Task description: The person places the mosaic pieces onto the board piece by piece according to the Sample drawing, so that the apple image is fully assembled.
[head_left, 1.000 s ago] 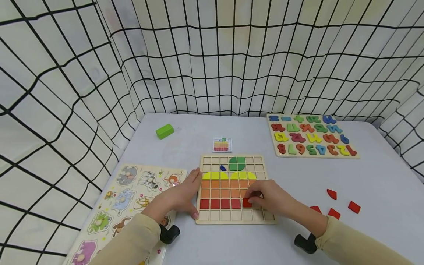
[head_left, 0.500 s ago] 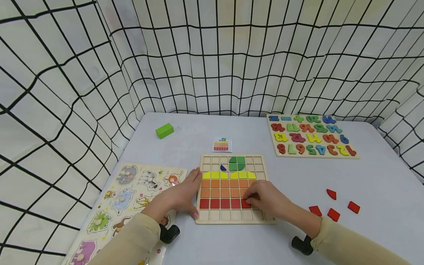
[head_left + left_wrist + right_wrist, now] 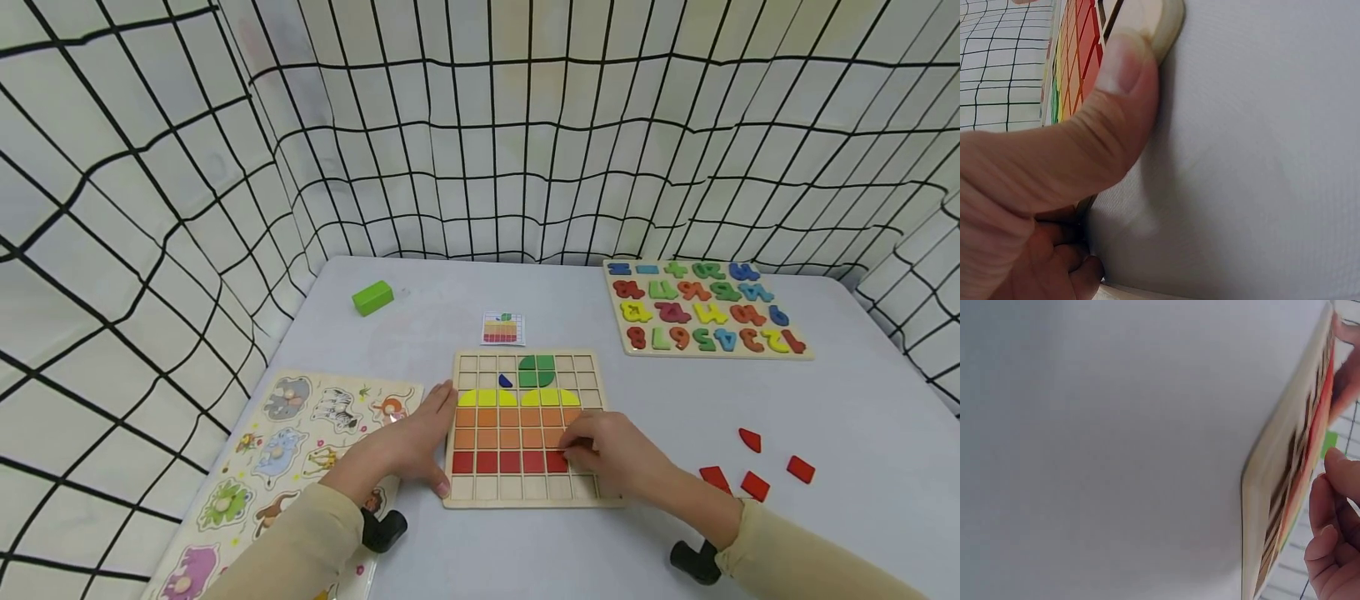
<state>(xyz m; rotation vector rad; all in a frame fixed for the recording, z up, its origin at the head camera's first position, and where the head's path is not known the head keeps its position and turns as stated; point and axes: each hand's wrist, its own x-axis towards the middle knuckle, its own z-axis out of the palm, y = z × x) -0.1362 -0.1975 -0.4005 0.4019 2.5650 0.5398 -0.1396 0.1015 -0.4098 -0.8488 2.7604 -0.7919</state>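
Observation:
In the head view, a wooden grid board (image 3: 510, 492) lies flat, bearing rows of red, orange, yellow and green tiles plus one small blue tile. My left hand (image 3: 412, 437) rests along its left edge with fingers and thumb spread; the left wrist view shows the thumb (image 3: 1110, 119) against a board corner. My right hand (image 3: 615, 454) is over the right part of the board, fingers curled, tips by the rightmost red square tile (image 3: 556, 462), which lies in its cell. Thumb and forefinger of the right hand (image 3: 1338, 512) nearly meet, with no tile visible between them.
Several loose red tiles (image 3: 755, 486) lie right of the board. A small pattern card (image 3: 503, 328) lies behind it, with a green block (image 3: 372, 297) at back left. An animal puzzle (image 3: 279, 454) is on the left, a number puzzle (image 3: 705, 308) at back right. Black netting surrounds the table.
The red square tile has gone from tilted in my right fingers to flat in its cell. My right hand has shifted slightly right off it. My left hand has stayed put.

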